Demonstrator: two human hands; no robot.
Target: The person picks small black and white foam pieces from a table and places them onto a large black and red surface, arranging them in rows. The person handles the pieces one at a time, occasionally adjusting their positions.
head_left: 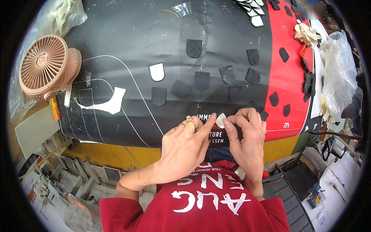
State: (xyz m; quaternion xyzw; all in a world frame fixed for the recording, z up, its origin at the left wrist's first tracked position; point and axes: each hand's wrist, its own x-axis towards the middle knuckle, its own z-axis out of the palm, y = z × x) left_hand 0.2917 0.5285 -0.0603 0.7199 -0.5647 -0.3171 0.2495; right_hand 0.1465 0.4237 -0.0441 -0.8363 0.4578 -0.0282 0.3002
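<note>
A small white rounded piece (220,120) is pinched between the thumb and fingers of my right hand (247,133), low over the black mat (127,42). Just left of it is my left hand (184,144), its fingers curled together and the index fingertip beside the white piece. Whatever those left fingers hold, if anything, is hidden. Beyond my hands, several black rounded-end pieces (202,81) lie scattered on the mat. One white piece (157,72) of like shape lies among them, to the left.
A pink fan (44,63) stands at the left, near an irregular white scrap (110,102). More black pieces (284,54) lie on the red strip (284,34) at the right. White pieces (255,11) are piled at the far edge. Clear plastic bags (340,69) lie at the right.
</note>
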